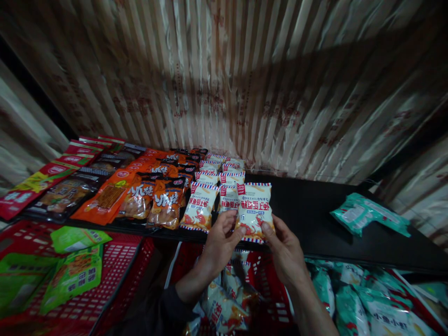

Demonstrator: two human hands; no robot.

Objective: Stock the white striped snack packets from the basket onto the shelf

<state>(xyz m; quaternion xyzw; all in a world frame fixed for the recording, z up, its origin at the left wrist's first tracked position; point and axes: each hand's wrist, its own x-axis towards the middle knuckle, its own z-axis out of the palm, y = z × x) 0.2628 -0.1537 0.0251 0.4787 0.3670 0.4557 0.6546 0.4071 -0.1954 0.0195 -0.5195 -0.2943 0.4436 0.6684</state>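
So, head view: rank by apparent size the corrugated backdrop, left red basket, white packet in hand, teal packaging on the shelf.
1. Corrugated backdrop
2. Left red basket
3. White packet in hand and teal packaging on the shelf: too alike to rank

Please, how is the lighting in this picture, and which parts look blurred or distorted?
Head view: dim light, a broad shadow across the striped backdrop, pale shine on its folds; head view: the snack bag between left hand and right hand fairly clear, the green packs lower left softer; head view: edges stretched, wide-angle style.
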